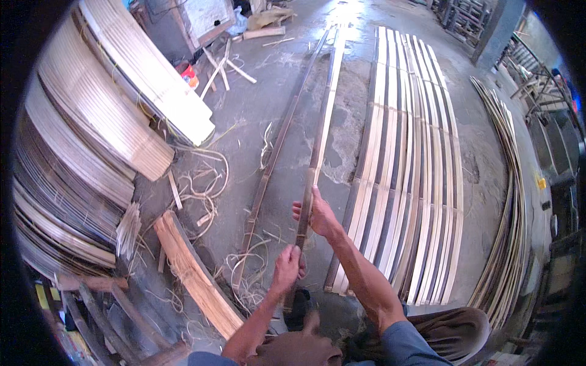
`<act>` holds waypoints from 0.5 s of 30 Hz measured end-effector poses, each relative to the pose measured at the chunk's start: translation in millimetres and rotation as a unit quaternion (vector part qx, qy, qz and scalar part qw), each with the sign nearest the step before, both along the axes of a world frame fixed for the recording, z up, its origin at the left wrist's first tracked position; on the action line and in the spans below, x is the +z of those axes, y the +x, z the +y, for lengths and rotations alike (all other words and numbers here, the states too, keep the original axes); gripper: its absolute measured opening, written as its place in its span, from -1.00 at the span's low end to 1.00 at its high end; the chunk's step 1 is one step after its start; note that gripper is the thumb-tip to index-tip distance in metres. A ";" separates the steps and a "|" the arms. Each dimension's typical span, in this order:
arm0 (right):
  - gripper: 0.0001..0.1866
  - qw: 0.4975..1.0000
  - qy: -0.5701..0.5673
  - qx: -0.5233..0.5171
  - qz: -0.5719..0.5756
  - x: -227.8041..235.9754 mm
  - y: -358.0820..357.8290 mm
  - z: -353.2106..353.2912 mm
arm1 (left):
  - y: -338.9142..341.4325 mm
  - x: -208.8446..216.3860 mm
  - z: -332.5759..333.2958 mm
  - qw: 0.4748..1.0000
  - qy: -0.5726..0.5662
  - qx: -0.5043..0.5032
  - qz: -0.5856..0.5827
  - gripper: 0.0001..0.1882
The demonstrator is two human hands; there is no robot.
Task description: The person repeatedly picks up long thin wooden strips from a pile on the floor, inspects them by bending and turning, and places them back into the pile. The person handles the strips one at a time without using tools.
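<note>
A long bamboo strip [318, 143] runs away from me, pale on one face and dark brown on the other. My left hand [288, 268] is closed around its near part. Farther along, my right hand [318, 215] grips the same strip, thumb lying along the top and fingertips showing at its left side. Left of it, a second dark bamboo strip [278, 145] lies on the floor. To the right, several pale and dark bamboo strips [408, 201] lie side by side in a flat row. What the strip's nearest end touches is hard to make out.
Stacked bamboo slat bundles [104, 110] fill the left. A split wooden log [198, 277] lies near my left arm, with curled shavings [210, 177] beyond it. Thin strips [510, 183] are heaped at the right. A red container [187, 74] and a grey pillar [497, 33] stand farther back.
</note>
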State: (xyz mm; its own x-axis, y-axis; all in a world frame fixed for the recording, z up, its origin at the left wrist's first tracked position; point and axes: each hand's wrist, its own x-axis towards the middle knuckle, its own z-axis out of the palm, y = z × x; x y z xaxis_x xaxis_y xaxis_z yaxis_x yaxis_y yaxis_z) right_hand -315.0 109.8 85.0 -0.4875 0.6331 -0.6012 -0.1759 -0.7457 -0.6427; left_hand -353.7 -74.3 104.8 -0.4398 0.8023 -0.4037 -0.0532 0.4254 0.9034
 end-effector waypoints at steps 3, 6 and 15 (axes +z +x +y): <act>-0.65 0.992 0.110 -0.063 0.002 3.1 -16.7 -6.2 | 8.5 10.8 6.1 1.000 0.019 0.010 -0.012 -0.62; -0.66 0.985 0.152 -0.076 0.008 4.9 -14.2 -12.6 | 11.2 10.0 3.7 0.999 0.004 0.014 -0.035 -0.63; -0.69 0.997 0.026 -0.079 -0.005 -58.6 -11.9 10.6 | -31.6 -2.3 -98.8 0.960 -0.126 -0.111 -0.223 -0.44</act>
